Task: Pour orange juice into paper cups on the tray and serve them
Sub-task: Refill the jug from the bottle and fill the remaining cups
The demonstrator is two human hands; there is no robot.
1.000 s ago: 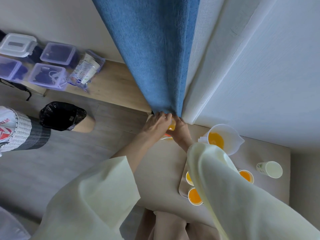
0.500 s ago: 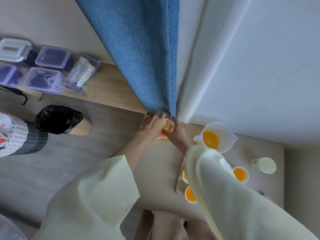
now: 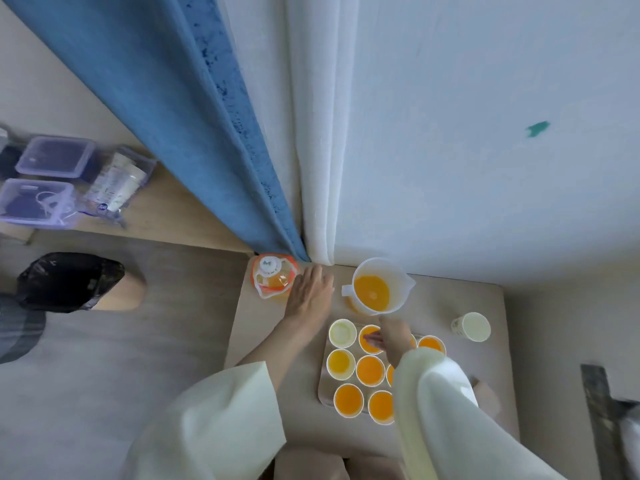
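A clear juice bottle (image 3: 273, 280) with a white cap stands at the table's far left corner. My left hand (image 3: 310, 299) lies flat just right of it, fingers straight, holding nothing. A clear pitcher (image 3: 375, 291) holds orange juice behind the tray (image 3: 322, 393). Several paper cups on the tray are filled with juice; the far left one (image 3: 342, 333) looks empty. My right hand (image 3: 391, 336) hovers over a filled cup (image 3: 369, 341) in the tray's back row, fingers loosely bent, gripping nothing. My sleeve hides the tray's right side.
One more empty paper cup (image 3: 472, 326) stands on the table right of the tray. A blue curtain (image 3: 194, 133) and a white curtain (image 3: 311, 168) hang down to the table's back edge. A black-bagged bin (image 3: 69, 280) and plastic boxes (image 3: 55, 157) are on the left.
Both hands were on the bottle's cap at the curtain. They have let go: the left hand now lies beside the bottle and the right hand has come back over the tray.
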